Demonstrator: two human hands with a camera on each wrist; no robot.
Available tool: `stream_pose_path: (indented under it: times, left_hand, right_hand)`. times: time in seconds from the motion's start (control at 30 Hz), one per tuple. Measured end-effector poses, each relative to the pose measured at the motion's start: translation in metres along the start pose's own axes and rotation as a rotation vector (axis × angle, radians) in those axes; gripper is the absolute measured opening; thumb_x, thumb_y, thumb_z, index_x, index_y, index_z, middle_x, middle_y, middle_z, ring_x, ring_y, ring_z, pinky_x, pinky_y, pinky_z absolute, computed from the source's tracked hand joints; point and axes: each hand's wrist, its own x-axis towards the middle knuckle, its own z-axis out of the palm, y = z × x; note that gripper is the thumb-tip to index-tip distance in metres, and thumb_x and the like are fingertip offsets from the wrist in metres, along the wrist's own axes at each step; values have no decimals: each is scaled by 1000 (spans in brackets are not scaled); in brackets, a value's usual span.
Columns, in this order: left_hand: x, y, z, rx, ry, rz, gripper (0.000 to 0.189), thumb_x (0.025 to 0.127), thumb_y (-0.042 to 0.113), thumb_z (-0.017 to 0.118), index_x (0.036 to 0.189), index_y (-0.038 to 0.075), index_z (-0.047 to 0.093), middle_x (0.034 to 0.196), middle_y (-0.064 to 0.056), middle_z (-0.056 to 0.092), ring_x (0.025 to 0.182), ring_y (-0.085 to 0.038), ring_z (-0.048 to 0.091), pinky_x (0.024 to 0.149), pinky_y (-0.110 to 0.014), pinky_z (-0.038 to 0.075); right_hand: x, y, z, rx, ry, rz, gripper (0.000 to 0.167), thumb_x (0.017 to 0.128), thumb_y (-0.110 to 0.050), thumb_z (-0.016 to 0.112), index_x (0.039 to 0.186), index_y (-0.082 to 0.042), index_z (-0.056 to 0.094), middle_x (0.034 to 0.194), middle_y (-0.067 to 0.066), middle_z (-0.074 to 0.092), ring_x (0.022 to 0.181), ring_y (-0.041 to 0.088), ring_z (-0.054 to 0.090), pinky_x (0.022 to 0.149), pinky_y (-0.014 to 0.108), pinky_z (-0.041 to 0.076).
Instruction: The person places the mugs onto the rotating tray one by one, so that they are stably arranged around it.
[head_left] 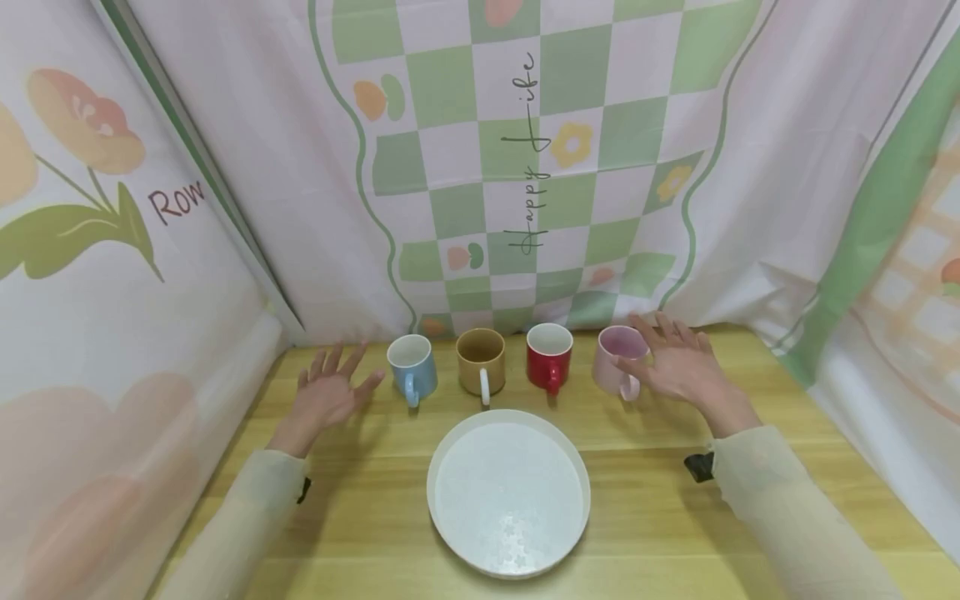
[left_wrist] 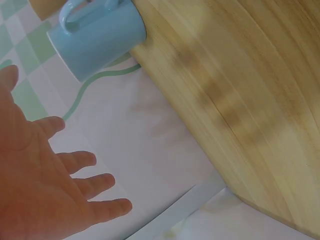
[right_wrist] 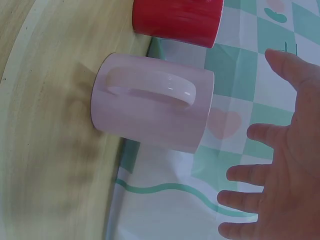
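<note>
Several mugs stand upright in a row at the back of the table, handles toward the front. From left to right they are a blue mug, a brown mug with a white handle, a red mug and a pink mug. My left hand, fingers spread, is left of the blue mug and holds nothing. Beside the pink mug, my right hand has its fingers spread and overlaps that mug's right side in the head view. In the right wrist view a gap shows between the fingers and the pink mug.
A round white tray with a low rim lies in front of the mugs. The wooden table ends at a patterned curtain behind the row. More printed cloth hangs at the left and right sides.
</note>
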Motion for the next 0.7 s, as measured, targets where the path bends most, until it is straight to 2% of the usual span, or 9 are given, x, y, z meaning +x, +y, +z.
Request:
stream_pose_path:
  times: [0.2,0.47,0.7]
  left_hand:
    - [1,-1,0,24,21,11,80,98,73,21,162,25,11,166,-25,7,149,-56,6,114,-76,19]
    - [1,0,-1,1,43,26,77,100,69,26,161,22,16,164,-28,15,145,-58,20,102,-77,36]
    - [2,-3,1,-35,61,68,81,100,70,24,161,18,19,159,-29,29,138,-56,36,109,-70,35]
  right_hand:
    - [-1,-1,-2,-10,26,-14,93,94,-75,38,161,-14,15,161,34,12,146,59,10,112,77,12]
    - [0,1,-1,-12,33,-24,92,94,-74,38,159,-13,19,161,35,14,145,58,15,112,77,16]
    - [-1,0,-2,-4,49,-43,88,96,-71,40,158,-11,24,159,36,17,144,59,18,111,77,21]
